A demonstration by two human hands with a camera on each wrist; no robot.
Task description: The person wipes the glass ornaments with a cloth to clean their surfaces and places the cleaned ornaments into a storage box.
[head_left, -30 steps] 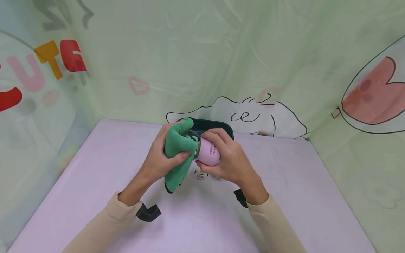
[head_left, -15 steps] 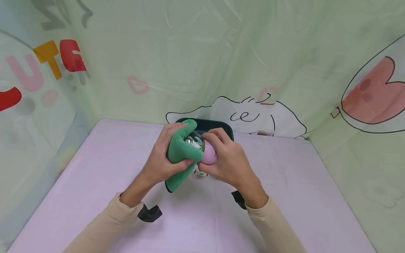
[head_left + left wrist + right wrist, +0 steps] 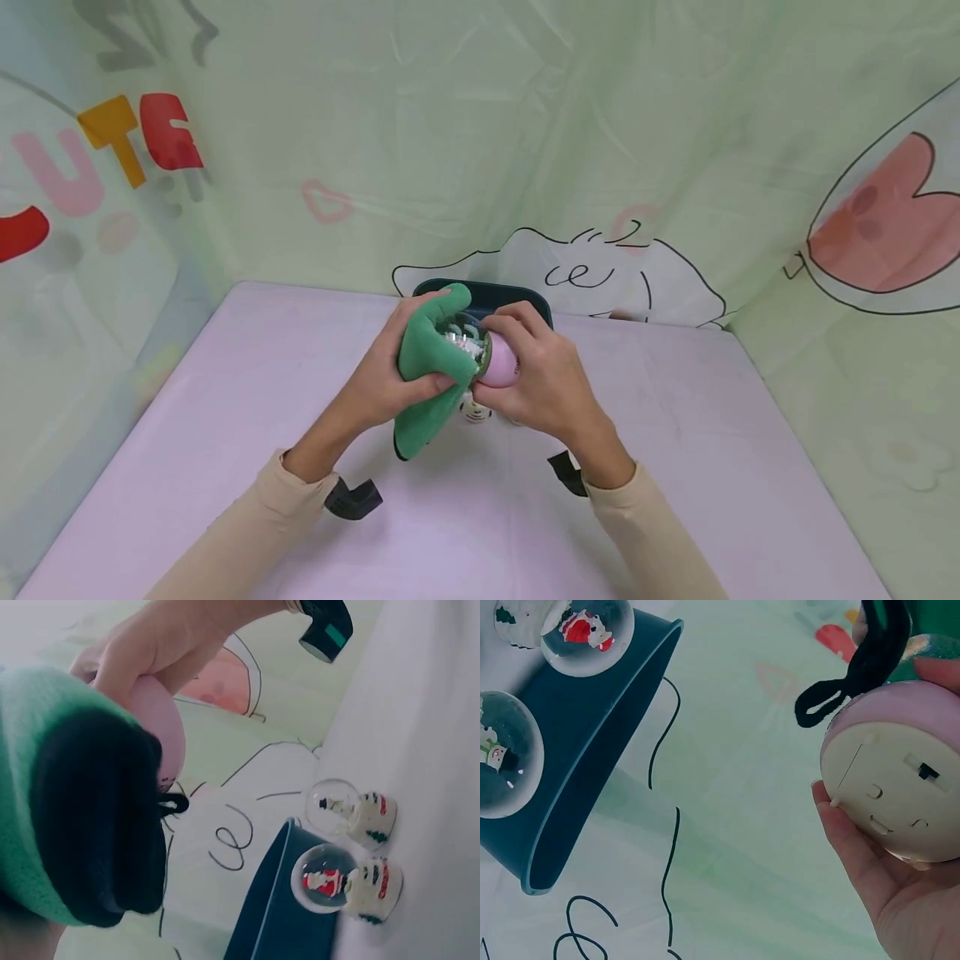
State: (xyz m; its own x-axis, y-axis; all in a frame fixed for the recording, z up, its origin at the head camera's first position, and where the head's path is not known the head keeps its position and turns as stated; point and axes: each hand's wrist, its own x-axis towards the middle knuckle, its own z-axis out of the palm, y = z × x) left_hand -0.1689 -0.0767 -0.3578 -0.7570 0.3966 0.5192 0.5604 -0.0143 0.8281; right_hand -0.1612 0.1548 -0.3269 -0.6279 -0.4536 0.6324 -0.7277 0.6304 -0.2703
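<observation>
My left hand (image 3: pixel 378 375) grips a folded green cloth (image 3: pixel 431 358) with a dark edge and wraps it round the clear dome of a snow globe (image 3: pixel 504 362). My right hand (image 3: pixel 551 375) holds the globe by its pink base, fingers above and thumb below. The globe lies tilted sideways in the air, its dome toward the left. In the right wrist view the base's pale underside (image 3: pixel 889 787) shows a small black switch. A black loop (image 3: pixel 825 705) hangs from the cloth. Most of the dome is hidden by the cloth.
Two smaller snow globes stand on the table beyond my hands, one with a Santa figure (image 3: pixel 324 881), one with a snowman (image 3: pixel 334 806). Behind them stands a dark blue bin (image 3: pixel 304 922). The pale lilac table (image 3: pixel 300 333) meets a printed green curtain (image 3: pixel 450 150).
The cloth and my left hand have shifted slightly right, toward the base. The globe has turned in my right hand, so the lettering on its pink base is mostly out of sight.
</observation>
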